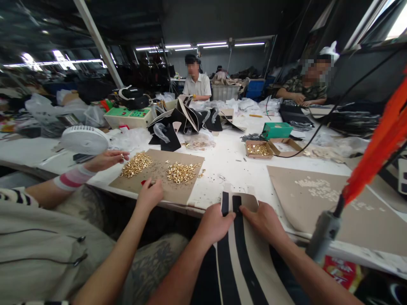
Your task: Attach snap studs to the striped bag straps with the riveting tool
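A beige panel with black stripes [237, 245] lies across my lap, its far end raised at the table edge. On that end's left side, my left hand [216, 226] grips the panel with the thumb pressed on top. My right hand [266, 221] pinches the opposite side, its thumb beside a short black strip [237, 203]. Under both hands the fingers are mostly hidden. Just beyond the panel is the white tabletop [229, 169]. A brown sheet with small pale pieces [318, 188] lies to the right of my right hand.
At my left a co-worker's hands [151, 195] work over gold metal fittings [182, 171] on a brown board. A grey tool with an orange coiled cord [324, 233] hangs at right. Farther back are a green box [276, 130], a white fan [84, 140] and two people.
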